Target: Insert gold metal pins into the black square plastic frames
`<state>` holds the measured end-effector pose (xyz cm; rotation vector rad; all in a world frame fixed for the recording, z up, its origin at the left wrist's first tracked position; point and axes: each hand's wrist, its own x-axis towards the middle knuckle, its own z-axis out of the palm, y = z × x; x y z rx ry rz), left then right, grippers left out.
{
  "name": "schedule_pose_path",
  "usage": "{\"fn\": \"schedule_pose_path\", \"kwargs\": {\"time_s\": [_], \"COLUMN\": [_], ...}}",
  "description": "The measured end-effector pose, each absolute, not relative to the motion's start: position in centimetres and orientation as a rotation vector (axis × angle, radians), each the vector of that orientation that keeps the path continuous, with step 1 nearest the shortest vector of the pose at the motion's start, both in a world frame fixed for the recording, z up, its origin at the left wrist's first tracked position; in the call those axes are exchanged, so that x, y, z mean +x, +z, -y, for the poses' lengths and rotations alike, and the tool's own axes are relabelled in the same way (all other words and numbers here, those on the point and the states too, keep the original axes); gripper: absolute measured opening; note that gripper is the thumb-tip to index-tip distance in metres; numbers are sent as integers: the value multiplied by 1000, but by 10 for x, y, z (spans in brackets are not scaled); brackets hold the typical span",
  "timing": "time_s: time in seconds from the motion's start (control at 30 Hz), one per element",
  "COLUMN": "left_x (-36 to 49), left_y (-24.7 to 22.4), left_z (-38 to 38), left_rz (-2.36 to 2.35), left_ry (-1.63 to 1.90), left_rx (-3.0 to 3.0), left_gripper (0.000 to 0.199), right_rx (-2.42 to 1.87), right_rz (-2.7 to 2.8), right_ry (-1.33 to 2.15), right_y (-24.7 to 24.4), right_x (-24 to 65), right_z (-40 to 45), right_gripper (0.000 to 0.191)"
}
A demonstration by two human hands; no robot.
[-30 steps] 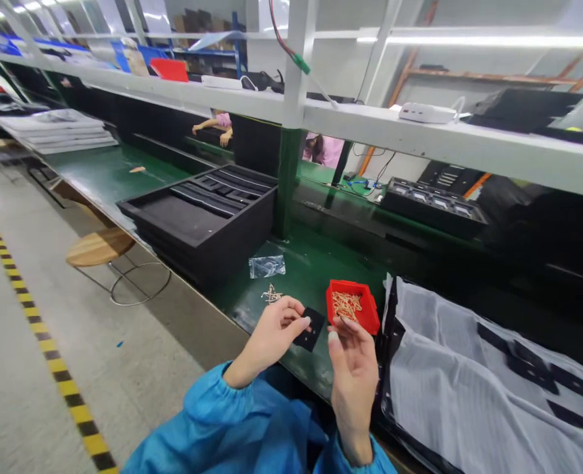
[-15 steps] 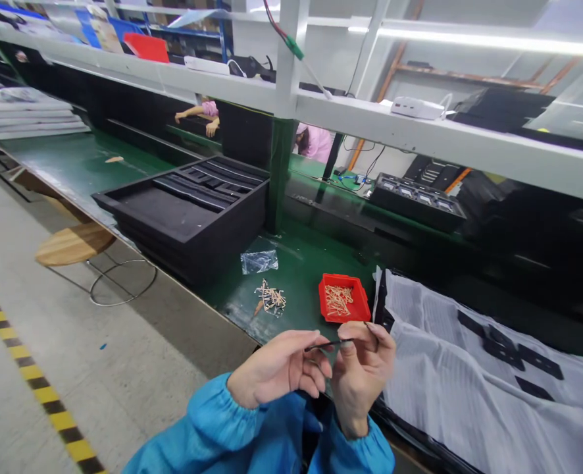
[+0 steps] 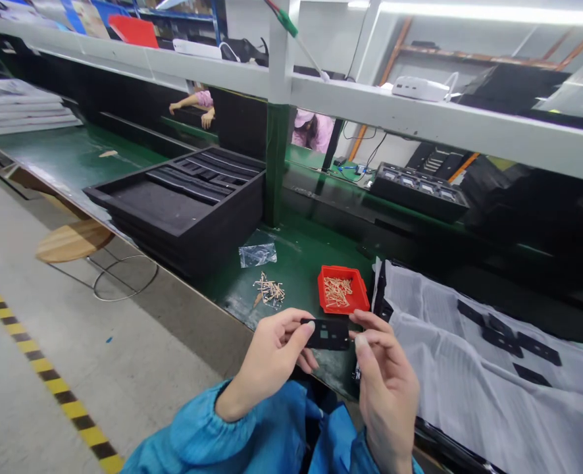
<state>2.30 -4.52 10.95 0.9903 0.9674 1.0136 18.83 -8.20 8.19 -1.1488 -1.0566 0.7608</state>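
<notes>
Hands (image 3: 274, 345) over green workbench (image 3: 301, 247), shelf (image 3: 420, 124) beyond

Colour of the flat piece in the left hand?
Black. The flat piece in the left hand shows best in the head view, the only one.

The plate (image 3: 335, 338) looks black from where I'm standing, the tabletop (image 3: 304, 240) dark green, the tray (image 3: 359, 297) bright red, the pieces (image 3: 337, 291) pale tan, the near sleeves (image 3: 207, 428) blue, the cloth (image 3: 449, 388) greyish white, the floor tape (image 3: 49, 377) striped yellow and black, a co-worker's sleeve (image 3: 204, 99) pink
</notes>
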Motion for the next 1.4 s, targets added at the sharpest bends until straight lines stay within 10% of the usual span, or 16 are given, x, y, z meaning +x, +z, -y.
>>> {"fn": "schedule_pose_path", "kwargs": {"time_s": [1.4], "left_x": [40], "left_y": [99], "left_z": [65], "left_rz": [-1142], "left_ry": [1266], "left_rx": [1503], "left_gripper": [23], "right_rx": [-1351], "right_rz": [1425], "right_ry": [203], "right_y": [97], "right_x": [162], "right_z": [91], "right_gripper": [9]}}
